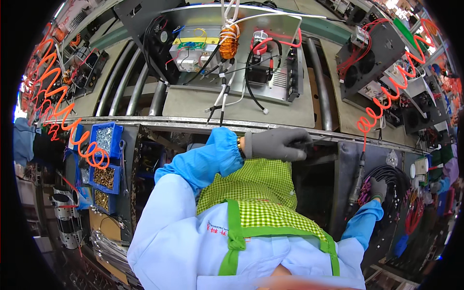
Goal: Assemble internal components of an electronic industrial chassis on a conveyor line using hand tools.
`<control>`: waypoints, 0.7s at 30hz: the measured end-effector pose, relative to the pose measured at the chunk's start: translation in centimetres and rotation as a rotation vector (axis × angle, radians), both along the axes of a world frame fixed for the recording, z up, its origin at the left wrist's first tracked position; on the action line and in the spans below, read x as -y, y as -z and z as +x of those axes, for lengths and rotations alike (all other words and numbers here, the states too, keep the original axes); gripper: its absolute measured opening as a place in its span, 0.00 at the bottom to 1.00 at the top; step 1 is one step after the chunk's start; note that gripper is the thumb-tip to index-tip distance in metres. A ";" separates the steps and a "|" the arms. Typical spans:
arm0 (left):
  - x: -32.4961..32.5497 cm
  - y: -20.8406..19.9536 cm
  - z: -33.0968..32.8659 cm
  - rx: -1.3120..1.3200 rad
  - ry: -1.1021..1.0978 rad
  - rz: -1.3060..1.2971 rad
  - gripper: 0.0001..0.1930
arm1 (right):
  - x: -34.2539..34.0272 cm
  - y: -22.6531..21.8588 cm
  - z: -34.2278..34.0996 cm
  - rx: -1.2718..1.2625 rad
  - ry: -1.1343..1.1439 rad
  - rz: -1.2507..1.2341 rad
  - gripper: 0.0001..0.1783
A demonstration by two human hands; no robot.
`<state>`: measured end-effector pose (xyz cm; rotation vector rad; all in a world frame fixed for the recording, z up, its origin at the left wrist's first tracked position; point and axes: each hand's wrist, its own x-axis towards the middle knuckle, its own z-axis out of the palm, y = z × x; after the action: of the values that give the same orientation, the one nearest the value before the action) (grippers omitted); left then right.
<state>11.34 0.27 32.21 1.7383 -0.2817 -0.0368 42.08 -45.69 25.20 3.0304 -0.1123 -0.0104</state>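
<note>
My left hand (279, 144), in a dark grey glove and blue sleeve cover, is held across my front, pointing right over the bench edge. Its thumb and fingers look apart, the tips smeared by motion; I make out nothing in it. At the right, my gloved right hand (379, 189) is closed at a bundle of black cables (397, 180) with small light and pink ends; its fingertips are partly hidden. Ahead on a board stands an open metal chassis (282, 79) with an orange-wound coil (229, 42), and black and white leads (223, 94) hang over its front edge.
Blue bins (107, 140) of screws and brass fittings stand at left beside a wrench (123, 164). Orange coiled hoses (60, 104) hang on both sides; the right one ends at a power screwdriver (357, 180). Metal rollers (116, 82) flank the board. Another chassis (369, 58) stands right.
</note>
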 end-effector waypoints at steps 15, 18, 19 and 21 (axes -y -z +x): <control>-3.0 1.9 -3.0 -0.190 -0.013 -0.589 0.32 | 12.2 0.4 7.0 -0.341 0.126 0.871 0.14; -5.5 1.0 -5.0 -0.248 -0.251 -0.499 0.27 | 13.4 -1.1 6.4 -0.211 0.348 1.601 0.12; -5.8 0.8 -5.2 -0.239 -0.337 -0.451 0.25 | 12.4 -2.3 5.9 -0.139 0.221 1.585 0.12; -6.5 1.3 -4.9 -0.226 -0.469 -0.454 0.25 | 10.1 -4.8 5.1 0.006 -0.041 1.536 0.11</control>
<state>6.43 6.82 30.92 1.2958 0.2719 0.1602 47.23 -55.78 29.97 4.5650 -0.0346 -0.1487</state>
